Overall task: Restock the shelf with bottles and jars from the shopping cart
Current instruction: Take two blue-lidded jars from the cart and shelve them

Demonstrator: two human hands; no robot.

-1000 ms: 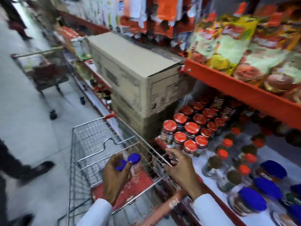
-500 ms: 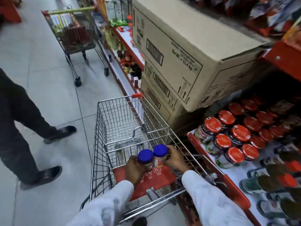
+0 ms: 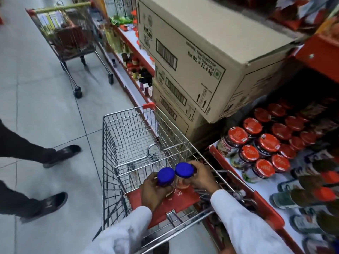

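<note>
Both hands have barely shifted over the shopping cart (image 3: 117,143): left hand (image 3: 153,191) and right hand (image 3: 202,176), fingers wrapped around one blue-lidded jar (image 3: 166,176) each, paired for a single trip to the shelf (image 3: 264,191) beside the cart.

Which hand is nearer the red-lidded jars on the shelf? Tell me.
Right. The right hand holds a blue-lidded jar on the cart's shelf side, closest to the red-lidded jars. The left hand holds the other jar farther away.

Two blue-lidded jars (image 3: 166,176) — two carts (image 3: 128,136)
</note>
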